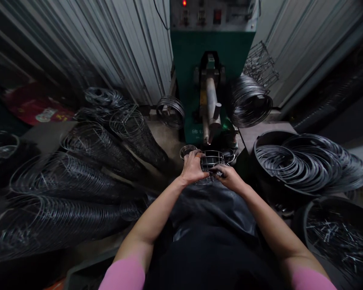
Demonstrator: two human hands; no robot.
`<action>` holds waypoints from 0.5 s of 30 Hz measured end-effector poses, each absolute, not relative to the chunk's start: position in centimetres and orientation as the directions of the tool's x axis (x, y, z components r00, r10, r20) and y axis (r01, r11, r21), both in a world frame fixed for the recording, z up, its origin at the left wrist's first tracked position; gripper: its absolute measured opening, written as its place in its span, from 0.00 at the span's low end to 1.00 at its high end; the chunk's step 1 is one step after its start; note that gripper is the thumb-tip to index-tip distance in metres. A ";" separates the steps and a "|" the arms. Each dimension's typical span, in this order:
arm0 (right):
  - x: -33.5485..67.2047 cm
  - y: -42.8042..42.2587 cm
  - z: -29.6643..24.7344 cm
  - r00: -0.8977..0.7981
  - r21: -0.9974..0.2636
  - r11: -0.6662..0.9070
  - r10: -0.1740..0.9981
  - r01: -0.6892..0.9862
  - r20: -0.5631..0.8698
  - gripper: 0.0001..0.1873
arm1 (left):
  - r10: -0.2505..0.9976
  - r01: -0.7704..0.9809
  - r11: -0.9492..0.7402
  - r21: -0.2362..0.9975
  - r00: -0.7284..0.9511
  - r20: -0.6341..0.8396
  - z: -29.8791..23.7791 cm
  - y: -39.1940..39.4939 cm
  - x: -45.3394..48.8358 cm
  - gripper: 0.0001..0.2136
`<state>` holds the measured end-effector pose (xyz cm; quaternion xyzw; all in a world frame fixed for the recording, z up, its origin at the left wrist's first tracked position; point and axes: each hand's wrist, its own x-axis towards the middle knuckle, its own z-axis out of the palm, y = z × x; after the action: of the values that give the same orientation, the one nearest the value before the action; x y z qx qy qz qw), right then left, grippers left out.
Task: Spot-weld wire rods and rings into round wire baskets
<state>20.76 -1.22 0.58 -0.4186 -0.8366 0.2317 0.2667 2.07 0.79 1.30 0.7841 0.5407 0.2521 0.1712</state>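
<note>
A small wire basket point(211, 162) made of rings and ribs sits between both hands, just above my dark apron point(213, 209). My left hand point(192, 167) is closed over its left rim. My right hand point(229, 176) grips its right side with curled fingers. A loose wire ring point(187, 151) lies just beyond the left hand. Directly ahead stands a green machine point(211, 60) whose metal arm point(212, 105) points down toward the basket.
Long stacks of nested wire baskets point(78, 177) lie to the left. A black tub of wire rings point(302, 165) sits at the right, another tub of short wire pieces point(339, 237) below it. Wire coils point(249, 100) hang beside the machine. Corrugated metal walls stand behind.
</note>
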 end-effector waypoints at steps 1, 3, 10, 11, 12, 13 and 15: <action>20.7 -1.0 0.7 -0.510 -0.585 0.542 0.826 0.603 0.239 0.14 | 0.934 0.757 -0.356 0.547 0.290 0.207 1.3 1.0 2.0 0.32; 20.6 -0.6 0.9 -0.515 -0.548 0.543 0.828 0.636 0.222 0.14 | 0.935 0.746 -0.355 0.564 0.293 0.201 1.2 1.5 2.0 0.32; 20.5 1.0 0.6 -0.521 -0.572 0.608 0.786 0.551 0.334 0.13 | 0.928 0.706 -0.371 0.603 0.311 0.205 0.9 3.6 1.7 0.33; 20.5 1.3 0.4 -0.519 -0.569 0.611 0.784 0.550 0.340 0.13 | 0.925 0.702 -0.378 0.604 0.317 0.210 0.8 3.9 1.6 0.33; 20.5 1.5 0.3 -0.516 -0.566 0.610 0.786 0.555 0.340 0.14 | 0.923 0.697 -0.383 0.606 0.321 0.214 0.8 4.2 1.6 0.33; 20.4 1.8 0.2 -0.512 -0.563 0.605 0.790 0.564 0.336 0.14 | 0.922 0.693 -0.385 0.609 0.321 0.218 0.8 4.4 1.6 0.33; 20.3 2.3 0.2 -0.503 -0.556 0.588 0.803 0.587 0.320 0.16 | 0.924 0.689 -0.381 0.617 0.313 0.222 0.7 4.9 1.5 0.33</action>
<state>20.34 2.30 0.19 -0.4110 -0.8453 0.1918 0.2823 1.55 4.94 0.71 0.7824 0.5151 0.2799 0.2099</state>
